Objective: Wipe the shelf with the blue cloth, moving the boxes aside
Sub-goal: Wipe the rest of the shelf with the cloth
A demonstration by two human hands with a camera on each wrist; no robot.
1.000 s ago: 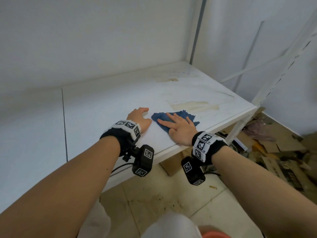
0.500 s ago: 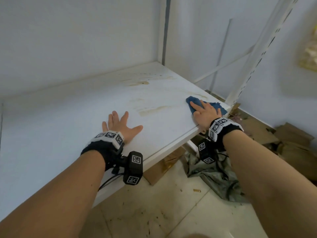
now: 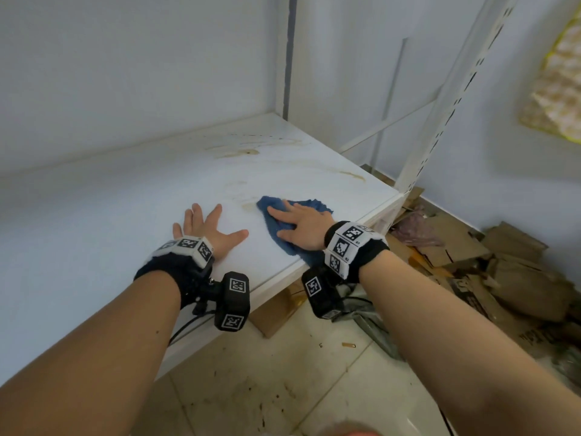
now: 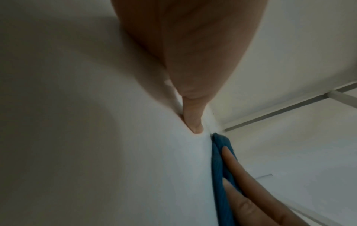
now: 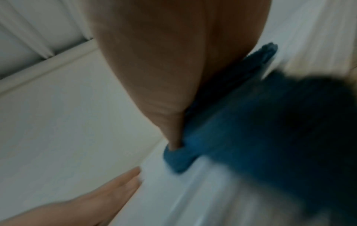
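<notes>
The blue cloth [image 3: 273,215] lies crumpled near the front edge of the white shelf [image 3: 125,199]. My right hand [image 3: 300,226] presses flat on the cloth with straight fingers. My left hand [image 3: 207,229] rests flat on the bare shelf just left of the cloth, fingers spread. In the left wrist view the blue cloth [image 4: 220,168] shows under the right hand's fingers [image 4: 237,166]. The right wrist view is blurred; it shows the blue cloth [image 5: 251,122] beneath my palm. No boxes are on the shelf in view.
Brownish stains [image 3: 239,152] mark the shelf toward its back right corner. A perforated white upright [image 3: 440,121] stands at the shelf's right front corner. Flattened cardboard [image 3: 471,262] and a grey-green cloth [image 3: 374,325] lie on the tiled floor to the right.
My right hand has swept the cloth back from the shelf's right front corner leftward, close to my left hand. The left hand has stayed flat on the shelf.
</notes>
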